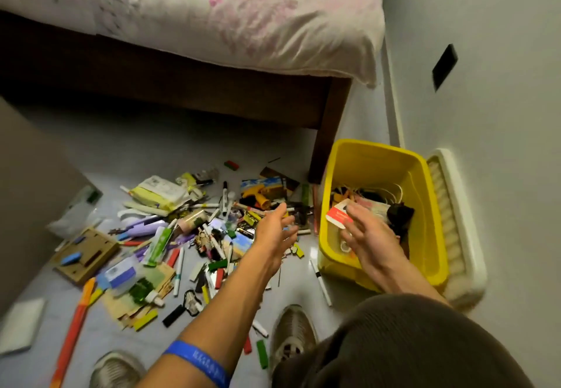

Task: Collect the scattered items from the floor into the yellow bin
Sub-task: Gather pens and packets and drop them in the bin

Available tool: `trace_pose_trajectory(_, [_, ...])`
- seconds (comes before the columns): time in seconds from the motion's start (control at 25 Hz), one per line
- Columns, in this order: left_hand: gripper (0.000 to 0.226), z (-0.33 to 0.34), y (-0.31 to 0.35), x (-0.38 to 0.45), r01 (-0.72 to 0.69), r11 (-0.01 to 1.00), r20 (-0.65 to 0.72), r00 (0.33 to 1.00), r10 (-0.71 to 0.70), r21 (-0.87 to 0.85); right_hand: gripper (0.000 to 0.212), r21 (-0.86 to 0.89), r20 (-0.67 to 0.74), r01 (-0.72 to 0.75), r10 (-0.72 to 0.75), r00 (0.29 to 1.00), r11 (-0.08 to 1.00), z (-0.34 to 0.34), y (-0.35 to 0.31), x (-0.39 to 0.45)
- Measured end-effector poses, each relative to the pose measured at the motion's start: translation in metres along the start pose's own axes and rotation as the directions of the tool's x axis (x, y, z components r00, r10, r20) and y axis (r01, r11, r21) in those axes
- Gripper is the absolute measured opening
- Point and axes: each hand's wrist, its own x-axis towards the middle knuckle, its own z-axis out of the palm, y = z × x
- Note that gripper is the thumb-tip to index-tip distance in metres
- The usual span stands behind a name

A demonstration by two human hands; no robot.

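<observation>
Yellow bin [344, 172]: rectangular plastic, floor, by bed leg, partly filled. Scattered items [170, 236]: pens, markers, packets, piled left of bin. Left hand [274, 229] open over pile, empty. Right hand [368, 240] over bin, fingers spread; red-white card [338, 214] at fingertips, grip unclear

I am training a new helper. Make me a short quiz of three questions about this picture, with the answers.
1. True or false: the yellow bin already holds some items.
2. Which hand is over the bin? A) left B) right
3. Fill in: the left wrist wears a ____ band.

Key: 1 true. 2 B: the right hand is over it, while the left hand reaches toward the pile on the floor. 3 blue.
</observation>
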Motion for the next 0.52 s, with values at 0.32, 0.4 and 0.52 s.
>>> trace_pose_trajectory(0.32, [0.011, -0.170, -0.048, 0.012, 0.073, 0.934, -0.314, 0.949, 0.043, 0.349, 0.017, -0.691, 0.364, 0.031, 0.311, 0.878, 0.722, 0.083, 0.113, 0.011])
trace_pose_trajectory(0.4, [0.005, -0.209, -0.086, 0.005, 0.174, 0.796, -0.351, 0.935, 0.051, 0.579, 0.013, -0.857, 0.446, 0.266, 0.377, 0.812, 0.442, 0.082, 0.161, 0.017])
trace_pose_trajectory(0.52, [0.013, -0.249, -0.138, -0.011, 0.359, 0.440, -0.409, 0.912, 0.021, 0.823, 0.025, -0.726, 0.576, 0.687, 0.527, 0.625, -0.021, 0.068, 0.211, 0.025])
